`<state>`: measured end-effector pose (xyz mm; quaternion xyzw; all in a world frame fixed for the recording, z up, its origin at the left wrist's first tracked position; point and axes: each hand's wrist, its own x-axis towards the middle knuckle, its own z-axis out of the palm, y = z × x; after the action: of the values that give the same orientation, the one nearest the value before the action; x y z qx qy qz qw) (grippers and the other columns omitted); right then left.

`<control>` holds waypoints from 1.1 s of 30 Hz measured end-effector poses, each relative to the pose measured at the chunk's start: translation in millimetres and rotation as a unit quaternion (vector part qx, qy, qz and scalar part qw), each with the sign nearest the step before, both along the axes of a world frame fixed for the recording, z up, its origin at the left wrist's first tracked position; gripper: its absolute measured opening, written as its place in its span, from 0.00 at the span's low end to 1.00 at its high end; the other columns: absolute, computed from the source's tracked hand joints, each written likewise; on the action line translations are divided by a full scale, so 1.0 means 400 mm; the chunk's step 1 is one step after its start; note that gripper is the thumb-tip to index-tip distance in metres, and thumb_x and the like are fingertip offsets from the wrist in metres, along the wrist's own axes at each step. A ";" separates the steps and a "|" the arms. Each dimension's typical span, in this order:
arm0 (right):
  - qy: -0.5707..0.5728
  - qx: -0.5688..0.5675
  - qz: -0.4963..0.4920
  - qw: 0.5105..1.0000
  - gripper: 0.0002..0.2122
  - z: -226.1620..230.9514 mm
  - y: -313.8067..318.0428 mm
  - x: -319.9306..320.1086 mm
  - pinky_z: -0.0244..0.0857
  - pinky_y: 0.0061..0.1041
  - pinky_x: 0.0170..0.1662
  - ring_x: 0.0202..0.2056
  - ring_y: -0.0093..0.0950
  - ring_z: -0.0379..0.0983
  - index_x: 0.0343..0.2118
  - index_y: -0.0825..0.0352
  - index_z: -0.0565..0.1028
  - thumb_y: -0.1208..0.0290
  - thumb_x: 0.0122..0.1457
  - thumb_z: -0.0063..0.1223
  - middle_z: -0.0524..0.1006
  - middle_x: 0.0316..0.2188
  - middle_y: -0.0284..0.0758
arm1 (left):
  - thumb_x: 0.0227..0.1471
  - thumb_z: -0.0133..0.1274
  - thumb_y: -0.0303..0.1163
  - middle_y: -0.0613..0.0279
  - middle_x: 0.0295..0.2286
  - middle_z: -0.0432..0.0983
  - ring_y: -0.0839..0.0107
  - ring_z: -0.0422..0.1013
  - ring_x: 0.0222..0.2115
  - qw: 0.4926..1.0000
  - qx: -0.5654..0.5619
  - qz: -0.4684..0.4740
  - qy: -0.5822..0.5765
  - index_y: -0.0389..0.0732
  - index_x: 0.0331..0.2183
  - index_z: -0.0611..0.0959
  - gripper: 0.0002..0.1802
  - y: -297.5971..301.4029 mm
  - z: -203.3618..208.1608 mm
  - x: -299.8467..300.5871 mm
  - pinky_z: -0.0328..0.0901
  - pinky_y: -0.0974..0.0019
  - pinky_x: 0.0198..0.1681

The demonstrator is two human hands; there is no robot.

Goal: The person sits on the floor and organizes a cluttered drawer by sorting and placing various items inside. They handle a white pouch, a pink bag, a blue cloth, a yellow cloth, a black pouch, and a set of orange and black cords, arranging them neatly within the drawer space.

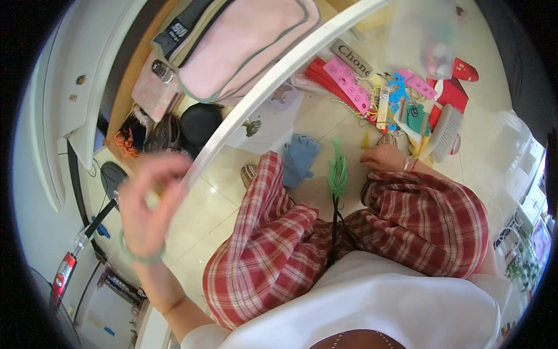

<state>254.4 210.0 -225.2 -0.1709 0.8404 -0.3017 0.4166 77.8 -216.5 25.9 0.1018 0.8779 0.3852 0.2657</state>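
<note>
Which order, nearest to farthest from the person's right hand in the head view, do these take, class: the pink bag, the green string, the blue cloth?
From the right hand:
1. Green string: just to its left.
2. Blue cloth: farther left, past the string.
3. Pink bag: toward the picture's top, well to the upper left.

We could pass a hand over the floor tiles [200, 221] left of centre, between our left hand [152, 203] and the plaid trousers [267, 256], but the slanting white door edge [251, 111] cuts us off from the pink backpack [247, 49] at upper left, while the green cord bundle [337, 174] obstructs the centre and the brush [446, 132] the upper right.
</note>
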 end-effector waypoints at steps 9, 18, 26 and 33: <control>0.363 0.092 -0.141 0.917 0.25 0.003 -0.097 -0.210 0.65 0.38 0.46 0.43 0.39 0.69 0.49 0.65 0.70 0.61 0.48 0.62 0.71 0.46 0.38 | 0.51 0.58 0.43 0.54 0.39 0.76 0.62 0.73 0.37 0.984 -0.031 0.034 -0.170 0.36 0.48 0.75 0.27 0.061 -0.468 0.212 0.67 0.64 0.42; 0.175 0.208 -0.279 0.921 0.27 -0.029 0.045 -0.260 0.64 0.39 0.49 0.50 0.38 0.68 0.53 0.60 0.67 0.63 0.49 0.59 0.69 0.51 0.39 | 0.39 0.68 0.47 0.52 0.42 0.75 0.60 0.71 0.45 0.950 -0.177 -0.086 -0.242 0.37 0.49 0.73 0.39 0.238 -0.683 0.297 0.65 0.60 0.50; 0.443 0.286 -0.268 0.806 0.20 0.072 0.165 -0.282 0.65 0.36 0.46 0.45 0.38 0.71 0.50 0.60 0.71 0.66 0.53 0.57 0.75 0.43 0.38 | 0.54 0.57 0.32 0.62 0.45 0.73 0.69 0.69 0.47 0.798 0.365 0.180 -0.444 0.38 0.51 0.72 0.23 0.319 -0.579 0.187 0.64 0.63 0.52; 0.423 0.189 -0.181 0.868 0.22 -0.044 -0.053 -0.234 0.65 0.37 0.43 0.41 0.37 0.72 0.49 0.63 0.68 0.65 0.51 0.58 0.74 0.38 0.38 | 0.56 0.55 0.37 0.61 0.48 0.71 0.67 0.68 0.48 0.820 0.286 0.235 -0.437 0.37 0.54 0.66 0.28 0.369 -0.523 0.156 0.64 0.60 0.53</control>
<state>160.8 188.8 -242.7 -0.0450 0.9932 -0.1063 -0.0163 140.4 -68.7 -183.1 -0.2151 0.5172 0.6735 0.4823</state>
